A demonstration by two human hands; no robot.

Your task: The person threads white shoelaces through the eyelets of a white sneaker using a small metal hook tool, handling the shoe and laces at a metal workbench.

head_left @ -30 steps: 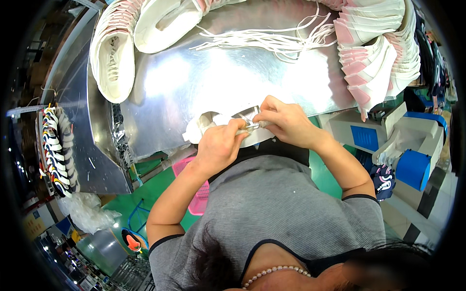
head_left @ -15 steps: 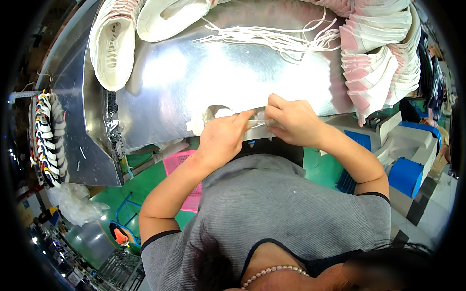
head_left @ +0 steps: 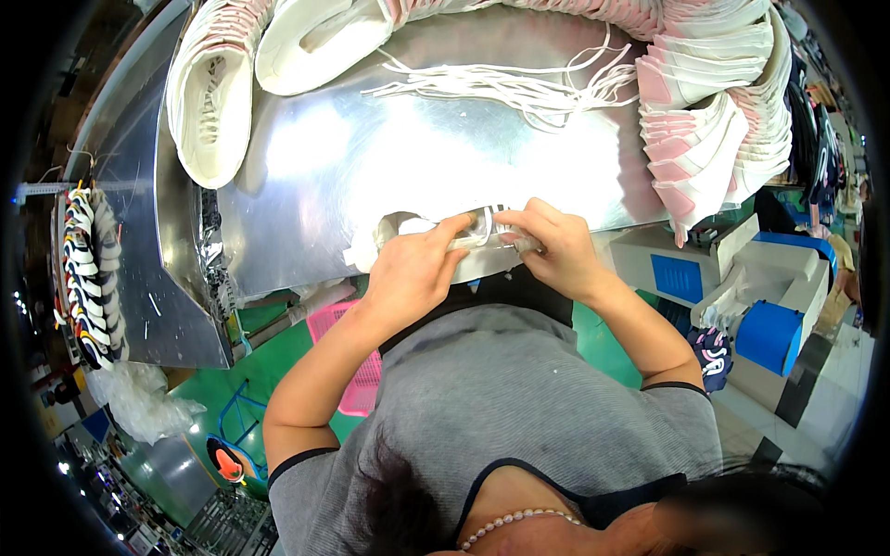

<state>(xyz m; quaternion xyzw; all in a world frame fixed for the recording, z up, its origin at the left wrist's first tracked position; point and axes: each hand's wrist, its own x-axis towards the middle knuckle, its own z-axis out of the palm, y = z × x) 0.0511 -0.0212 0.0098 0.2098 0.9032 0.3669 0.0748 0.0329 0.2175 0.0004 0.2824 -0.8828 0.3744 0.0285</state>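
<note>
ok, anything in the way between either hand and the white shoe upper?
Nothing visible. The left hand grips the white shoe upper; the right hand appears to touch it too. The loose white laces lie beyond both.

Shiny metal table (head_left: 306,204) (glare across its middle) beneath white laces (head_left: 547,97) and nested pink-and-white shoe uppers (head_left: 695,139).

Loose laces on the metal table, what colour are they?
White; the laces show best in the head view.

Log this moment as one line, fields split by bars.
left hand: gripping white shoe upper | right hand: touching its right part | on metal table: white laces, stacked pink-and-white uppers
</note>
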